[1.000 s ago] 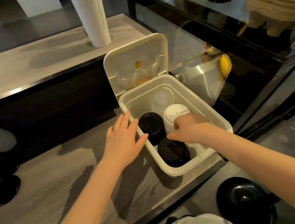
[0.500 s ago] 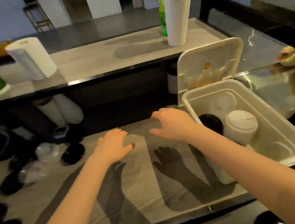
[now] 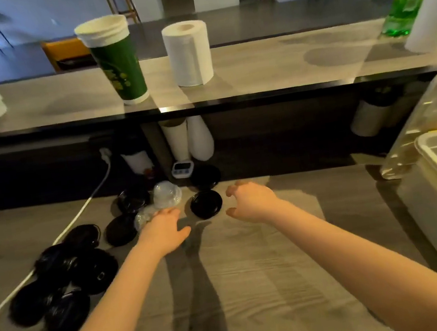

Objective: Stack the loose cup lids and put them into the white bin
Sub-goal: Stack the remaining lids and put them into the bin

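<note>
Left hand (image 3: 164, 230) and right hand (image 3: 253, 202), both relaxed and empty, flank one black lid (image 3: 206, 204). Two clear dome lids (image 3: 166, 194) lie left of it.

Your white bin (image 3: 431, 152) runs off the right edge, so you see only a dark sliver of what lies inside. The black lids (image 3: 60, 285) at your near left blur into one heap that you cannot count. Your left hand (image 3: 164, 230) hides part of a clear lid (image 3: 143, 219), and whether they touch is unclear.
</note>
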Demonstrator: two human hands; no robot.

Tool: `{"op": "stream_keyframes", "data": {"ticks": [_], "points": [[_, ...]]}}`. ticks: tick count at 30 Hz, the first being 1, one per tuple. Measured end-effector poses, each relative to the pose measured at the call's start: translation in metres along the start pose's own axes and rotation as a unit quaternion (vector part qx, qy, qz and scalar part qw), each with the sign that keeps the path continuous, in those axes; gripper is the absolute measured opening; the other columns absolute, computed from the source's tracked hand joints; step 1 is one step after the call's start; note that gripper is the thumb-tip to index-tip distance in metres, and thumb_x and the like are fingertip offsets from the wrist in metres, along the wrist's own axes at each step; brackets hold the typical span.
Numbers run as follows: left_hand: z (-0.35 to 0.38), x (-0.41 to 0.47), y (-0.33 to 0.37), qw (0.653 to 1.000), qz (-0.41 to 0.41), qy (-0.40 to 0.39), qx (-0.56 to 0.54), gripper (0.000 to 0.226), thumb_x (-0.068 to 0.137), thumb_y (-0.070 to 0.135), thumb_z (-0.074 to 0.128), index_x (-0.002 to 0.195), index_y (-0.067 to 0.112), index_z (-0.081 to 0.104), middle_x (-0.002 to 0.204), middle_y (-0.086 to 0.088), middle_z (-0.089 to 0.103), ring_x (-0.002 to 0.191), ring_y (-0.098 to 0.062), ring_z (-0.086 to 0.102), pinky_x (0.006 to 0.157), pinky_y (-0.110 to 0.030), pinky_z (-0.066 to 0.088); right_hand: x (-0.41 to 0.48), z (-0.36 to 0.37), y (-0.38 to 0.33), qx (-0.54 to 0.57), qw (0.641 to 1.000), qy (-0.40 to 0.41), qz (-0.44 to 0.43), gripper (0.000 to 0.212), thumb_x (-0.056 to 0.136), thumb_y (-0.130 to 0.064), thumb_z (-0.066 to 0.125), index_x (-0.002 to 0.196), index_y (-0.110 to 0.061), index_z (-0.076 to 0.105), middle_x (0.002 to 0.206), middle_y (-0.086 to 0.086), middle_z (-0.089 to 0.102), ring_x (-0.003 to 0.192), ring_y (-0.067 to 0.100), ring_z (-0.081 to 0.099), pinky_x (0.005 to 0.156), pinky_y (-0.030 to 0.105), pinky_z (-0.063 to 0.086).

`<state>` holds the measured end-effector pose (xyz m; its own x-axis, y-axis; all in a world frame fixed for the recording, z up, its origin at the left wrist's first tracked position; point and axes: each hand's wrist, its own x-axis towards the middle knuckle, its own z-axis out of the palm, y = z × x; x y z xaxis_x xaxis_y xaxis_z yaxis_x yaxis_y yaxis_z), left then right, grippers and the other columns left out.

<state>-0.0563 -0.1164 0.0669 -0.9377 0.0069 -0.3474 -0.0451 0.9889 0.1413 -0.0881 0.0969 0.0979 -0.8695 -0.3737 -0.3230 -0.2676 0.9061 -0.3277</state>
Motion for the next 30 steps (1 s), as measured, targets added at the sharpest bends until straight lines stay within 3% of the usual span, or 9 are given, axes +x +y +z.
{"op": "stream_keyframes", "data": {"ticks": [5, 9, 14, 20, 24, 30], "points": [[0.009, 0.008, -0.067, 0.998, -0.058, -0.017, -0.006, 0.063, 0.093, 0.041, 0.049, 0.146, 0.016, 0.026, 0.153, -0.006, 0.024, 0.137, -0.028, 0.026, 0.111, -0.041, 0.03, 0.049, 0.03, -0.03, -0.008, 0.998, -0.056, 0.035, 0.051, 0.091, -0.036, 0.055, 0.136, -0.016, 0.041, 0.134, 0.008, 0.046, 0.12, 0.028, 0.049, 0.092, 0.037, 0.046], [0.011, 0.016, -0.106, 0.995, -0.1, 0.008, -0.02, 0.064, 0.09, 0.035, 0.055, 0.144, 0.016, 0.029, 0.152, -0.005, 0.025, 0.137, -0.027, 0.027, 0.11, -0.039, 0.032, 0.075, 0.048, -0.037, -0.014, 0.997, -0.062, 0.047, 0.057, 0.09, -0.035, 0.055, 0.139, -0.013, 0.037, 0.14, 0.012, 0.041, 0.127, 0.029, 0.042, 0.102, 0.038, 0.041], [0.013, 0.028, -0.145, 0.991, -0.132, 0.007, -0.026, 0.076, 0.086, 0.036, 0.062, 0.147, 0.014, 0.022, 0.152, -0.004, 0.022, 0.138, -0.027, 0.024, 0.108, -0.04, 0.034, 0.098, 0.064, -0.041, -0.036, 0.996, -0.059, 0.054, 0.069, 0.088, -0.034, 0.057, 0.147, -0.017, 0.024, 0.153, 0.01, 0.023, 0.138, 0.032, 0.025, 0.109, 0.042, 0.033], [0.015, 0.053, -0.164, 0.989, -0.136, -0.029, -0.042, 0.088, 0.081, 0.043, 0.066, 0.148, 0.013, 0.016, 0.154, -0.005, 0.018, 0.14, -0.028, 0.018, 0.111, -0.042, 0.03, 0.126, 0.075, -0.046, -0.037, 0.991, -0.081, 0.098, 0.08, 0.09, -0.034, 0.058, 0.151, -0.035, 0.005, 0.159, -0.001, -0.007, 0.145, 0.035, -0.002, 0.112, 0.055, 0.026], [0.02, 0.067, -0.169, 0.986, -0.15, -0.058, -0.03, 0.095, 0.079, 0.048, 0.067, 0.149, 0.014, 0.012, 0.155, -0.006, 0.015, 0.141, -0.029, 0.015, 0.112, -0.044, 0.027, 0.139, 0.082, -0.051, -0.054, 0.989, -0.095, 0.102, 0.082, 0.088, -0.036, 0.06, 0.149, -0.038, 0.005, 0.159, 0.001, -0.005, 0.144, 0.038, 0.001, 0.11, 0.057, 0.027], [0.027, 0.074, -0.17, 0.986, -0.16, -0.041, -0.023, 0.094, 0.078, 0.049, 0.067, 0.148, 0.015, 0.014, 0.151, -0.006, 0.02, 0.139, -0.028, 0.019, 0.109, -0.041, 0.029, 0.142, 0.095, -0.053, -0.075, 0.992, -0.043, 0.096, 0.073, 0.088, -0.039, 0.058, 0.148, -0.034, 0.016, 0.156, 0.006, 0.009, 0.137, 0.038, 0.021, 0.104, 0.048, 0.037]]}}
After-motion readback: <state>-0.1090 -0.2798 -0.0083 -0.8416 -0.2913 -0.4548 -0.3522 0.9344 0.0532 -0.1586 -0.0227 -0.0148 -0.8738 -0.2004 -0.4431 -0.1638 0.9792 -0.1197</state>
